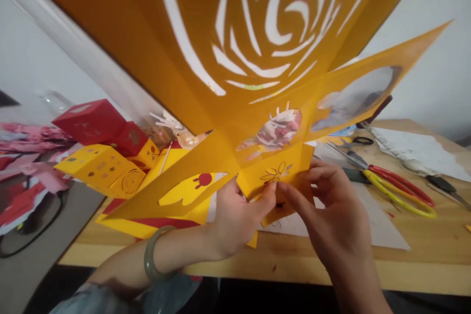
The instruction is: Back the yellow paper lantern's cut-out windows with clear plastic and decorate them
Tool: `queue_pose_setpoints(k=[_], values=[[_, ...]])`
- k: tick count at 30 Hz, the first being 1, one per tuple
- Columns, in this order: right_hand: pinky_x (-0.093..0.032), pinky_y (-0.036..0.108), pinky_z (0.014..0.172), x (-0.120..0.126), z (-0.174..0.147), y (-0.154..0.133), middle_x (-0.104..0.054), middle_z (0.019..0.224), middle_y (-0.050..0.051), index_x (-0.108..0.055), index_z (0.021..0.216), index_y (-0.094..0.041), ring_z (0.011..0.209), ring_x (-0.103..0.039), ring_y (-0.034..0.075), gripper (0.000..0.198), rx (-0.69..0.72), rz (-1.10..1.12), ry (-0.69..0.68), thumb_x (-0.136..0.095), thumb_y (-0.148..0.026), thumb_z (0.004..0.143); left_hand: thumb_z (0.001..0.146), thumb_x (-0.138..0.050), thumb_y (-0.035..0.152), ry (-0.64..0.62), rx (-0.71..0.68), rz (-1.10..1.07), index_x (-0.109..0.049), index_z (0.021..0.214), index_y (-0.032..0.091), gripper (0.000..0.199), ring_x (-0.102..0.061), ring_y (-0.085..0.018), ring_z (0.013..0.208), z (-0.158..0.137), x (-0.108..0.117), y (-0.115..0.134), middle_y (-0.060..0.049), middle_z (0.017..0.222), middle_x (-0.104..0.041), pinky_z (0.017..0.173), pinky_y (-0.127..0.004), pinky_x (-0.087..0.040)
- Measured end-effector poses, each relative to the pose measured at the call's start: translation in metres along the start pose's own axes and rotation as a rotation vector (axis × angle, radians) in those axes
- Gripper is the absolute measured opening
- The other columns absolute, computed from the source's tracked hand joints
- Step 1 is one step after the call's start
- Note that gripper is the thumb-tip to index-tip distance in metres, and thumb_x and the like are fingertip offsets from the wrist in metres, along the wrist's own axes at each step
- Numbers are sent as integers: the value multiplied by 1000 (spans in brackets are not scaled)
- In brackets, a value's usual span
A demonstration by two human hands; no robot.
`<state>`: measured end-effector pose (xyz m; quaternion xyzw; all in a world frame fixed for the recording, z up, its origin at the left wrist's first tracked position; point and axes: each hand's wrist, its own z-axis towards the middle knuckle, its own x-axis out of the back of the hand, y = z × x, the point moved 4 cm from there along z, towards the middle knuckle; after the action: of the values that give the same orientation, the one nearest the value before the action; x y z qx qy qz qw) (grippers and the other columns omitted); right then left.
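soft, even daylight; light glows through the cut-outs of the orange paper [257, 34], which looms large and blurred up close. the edges bend wide, the left side is smeared, and shadows are faint.

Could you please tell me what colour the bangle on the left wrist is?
Pale green bangle, head view.

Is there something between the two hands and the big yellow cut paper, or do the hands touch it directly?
Nothing visible stands between them. The left hand and the right hand both pinch the lower edge of the yellow cut paper directly, near the small flower cut-out. The scissors lie apart on the table.
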<state>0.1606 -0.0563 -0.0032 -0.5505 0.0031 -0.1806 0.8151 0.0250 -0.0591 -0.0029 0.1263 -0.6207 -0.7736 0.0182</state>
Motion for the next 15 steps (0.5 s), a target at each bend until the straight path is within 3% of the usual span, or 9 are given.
queue_pose_setpoints(k=[3, 6, 9, 11, 15], values=[[-54, 33, 55, 0, 4, 6, -65, 90, 5, -47, 83, -24, 72, -66, 21, 34, -140, 207, -52, -73, -33, 65, 71, -67, 16, -105, -1, -32, -67, 88, 18, 17, -67, -20, 83, 5, -2, 3, -3, 90, -72, 76, -29, -54], [-58, 34, 54, -3, 6, 8, -71, 86, 3, -49, 97, -25, 66, -69, 21, 41, -287, 415, -256, -74, -33, 66, 71, -68, 15, -178, 49, -86, -65, 92, 19, 22, -67, -19, 85, 10, -3, 1, -2, 92, -71, 74, -27, -54], [-59, 33, 62, -4, 7, 8, -73, 90, 4, -60, 98, -23, 74, -70, 22, 33, -356, 431, -425, -72, -33, 69, 70, -69, 15, -231, 110, -129, -64, 89, 18, 20, -67, -19, 85, 13, -5, -3, -2, 92, -71, 73, -26, -54], [-59, 30, 62, -3, 7, 10, -74, 87, 3, -66, 91, -22, 76, -71, 22, 26, -384, 403, -434, -73, -34, 69, 71, -68, 15, -252, 128, -160, -64, 89, 18, 18, -67, -19, 85, 13, -5, -5, -2, 92, -71, 73, -26, -53], [-56, 25, 49, -3, 7, 16, -75, 74, 2, -69, 80, -21, 60, -70, 19, 22, -481, 336, -363, -74, -38, 66, 73, -67, 15, -267, 171, -215, -63, 92, 21, 20, -66, -16, 84, 11, -5, -9, 0, 92, -71, 72, -24, -52]])
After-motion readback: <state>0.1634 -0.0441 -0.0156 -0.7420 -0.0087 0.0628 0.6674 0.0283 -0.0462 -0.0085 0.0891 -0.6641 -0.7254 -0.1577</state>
